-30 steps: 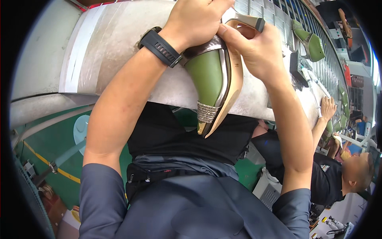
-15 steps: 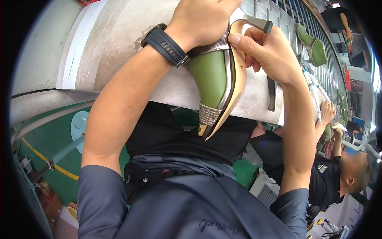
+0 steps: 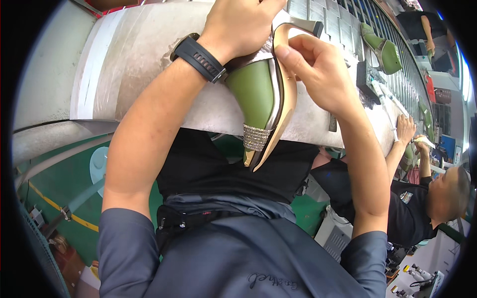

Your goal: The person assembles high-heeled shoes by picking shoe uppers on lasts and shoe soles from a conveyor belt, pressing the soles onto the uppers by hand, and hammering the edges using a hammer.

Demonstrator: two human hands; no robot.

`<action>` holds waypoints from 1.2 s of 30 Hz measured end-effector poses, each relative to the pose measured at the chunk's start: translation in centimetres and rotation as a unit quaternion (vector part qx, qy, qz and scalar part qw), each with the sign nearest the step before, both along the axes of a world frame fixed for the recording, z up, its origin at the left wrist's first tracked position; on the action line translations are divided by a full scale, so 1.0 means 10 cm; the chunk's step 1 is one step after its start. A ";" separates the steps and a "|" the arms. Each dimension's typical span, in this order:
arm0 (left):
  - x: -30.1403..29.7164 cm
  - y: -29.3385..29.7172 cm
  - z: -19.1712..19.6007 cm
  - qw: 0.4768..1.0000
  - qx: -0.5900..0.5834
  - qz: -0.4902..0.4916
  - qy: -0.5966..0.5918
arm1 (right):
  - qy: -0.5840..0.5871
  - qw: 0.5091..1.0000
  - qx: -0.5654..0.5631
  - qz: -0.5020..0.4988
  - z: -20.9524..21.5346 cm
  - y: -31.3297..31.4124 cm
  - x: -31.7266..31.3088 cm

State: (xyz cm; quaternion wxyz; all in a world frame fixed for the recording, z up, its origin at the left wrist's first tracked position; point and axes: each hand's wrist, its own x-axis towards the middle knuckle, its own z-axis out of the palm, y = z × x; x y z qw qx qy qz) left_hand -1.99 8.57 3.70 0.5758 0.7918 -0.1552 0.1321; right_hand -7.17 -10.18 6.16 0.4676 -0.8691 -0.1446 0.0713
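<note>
I hold a green high-heeled shoe (image 3: pixel 256 97) with a tan sole and a glittering silver band near its pointed toe, toe pointing toward my body. My left hand (image 3: pixel 243 25), with a black watch on the wrist, grips the shoe's upper from the left. My right hand (image 3: pixel 318 69) grips the sole's edge near the heel, thumb pressed on the tan sole. The shoe hangs over the near edge of a grey worn workbench (image 3: pixel 139 59).
Another green shoe (image 3: pixel 385 49) stands farther along the bench on the right, by a row of metal slats (image 3: pixel 348 20). A co-worker in a black shirt (image 3: pixel 422 193) sits to my right, a hand (image 3: pixel 405 129) on the bench. Green floor lies below.
My right hand has slid along the sole toward the heel, and the shoe has tilted slightly. The left hand keeps its grip.
</note>
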 end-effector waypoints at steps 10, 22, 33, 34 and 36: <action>0.02 0.03 -0.09 0.992 0.052 -0.008 -0.118 | 0.101 0.992 0.067 -0.020 0.03 0.10 -0.11; 0.01 0.02 -0.06 0.996 0.003 -0.020 -0.082 | 0.040 0.993 0.107 -0.020 -0.19 0.05 -0.22; -0.05 0.03 0.09 1.000 -0.005 -0.008 0.027 | 0.120 0.983 0.132 -0.032 -0.06 0.07 -0.24; -0.05 0.04 0.11 1.000 -0.004 -0.010 0.023 | 0.103 0.985 0.131 -0.046 -0.07 0.08 -0.17; -0.07 0.09 0.12 0.996 -0.061 -0.038 0.054 | 0.064 0.992 0.091 -0.060 -0.10 0.08 -0.02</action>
